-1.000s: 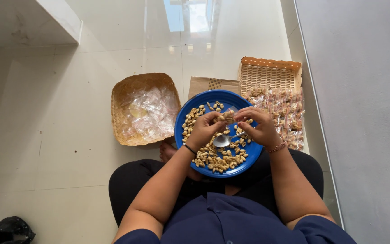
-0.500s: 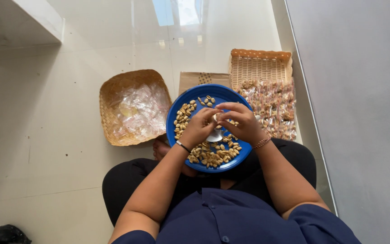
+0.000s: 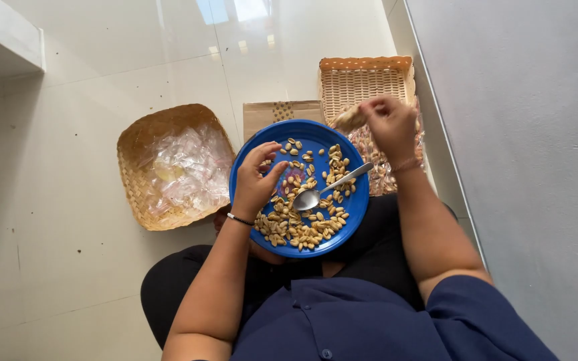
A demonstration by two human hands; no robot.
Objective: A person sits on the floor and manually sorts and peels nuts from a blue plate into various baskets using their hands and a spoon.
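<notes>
A round blue plate [image 3: 354,208] rests on my lap, scattered with peanuts [image 3: 296,227], and a metal spoon [image 3: 322,190] lies across it. My left hand [image 3: 257,182] hovers over the plate's left side, fingers loosely curled and apart, holding nothing that I can see. My right hand [image 3: 389,124] is raised beyond the plate's far right rim, over the rectangular basket, pinching a small filled packet [image 3: 349,120] of peanuts.
A rectangular woven basket [image 3: 366,80] with several filled packets stands beyond the plate by the grey wall [image 3: 523,134]. A round woven tray [image 3: 143,140] of empty clear plastic bags sits to the left. A brown cardboard piece [image 3: 277,111] lies between them on the white tile floor.
Both hands were together over the middle of the plate. Now my right hand has lifted away toward the rectangular basket with a packet, and my left hand has stayed over the plate.
</notes>
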